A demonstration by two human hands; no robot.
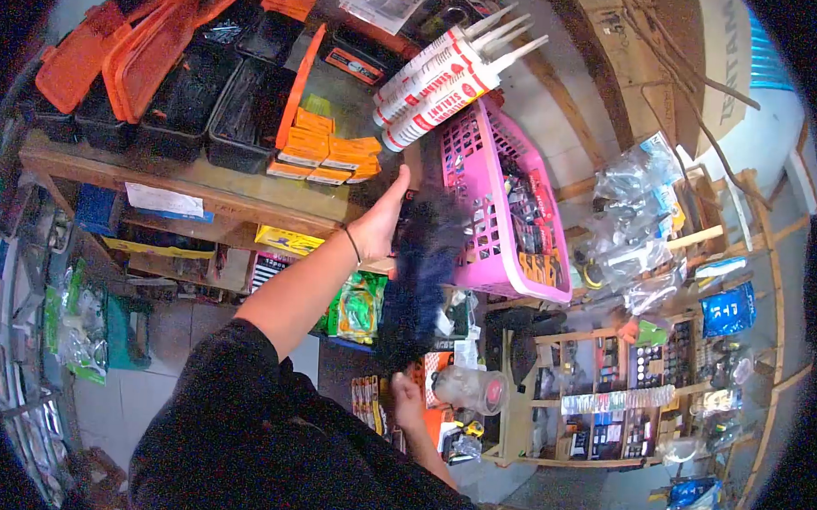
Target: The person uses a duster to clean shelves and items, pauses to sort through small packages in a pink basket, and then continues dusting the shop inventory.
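A dark blue bundle (pixel 417 274), blurred, stretches between my two hands beside the pink basket. My left hand (pixel 381 225), with a thin band at its wrist, presses against the bundle's upper left side; one digit points up and the other fingers are hidden. At the lower end, my right hand (pixel 408 403) grips the bundle, its fingers partly blurred. The pink basket (pixel 488 204) holds small packaged items. White sealant tubes (pixel 439 88) lie beside its upper end, and small orange boxes (pixel 326 151) are stacked left of them.
Black bins (pixel 182 108) with orange lids stand on a wooden shelf (pixel 174 186) at upper left. Green packets (pixel 356 307) lie below my left hand. A clear plastic jar (pixel 475 390) is right of my right hand. Wooden racks (pixel 623 342) with goods line the right.
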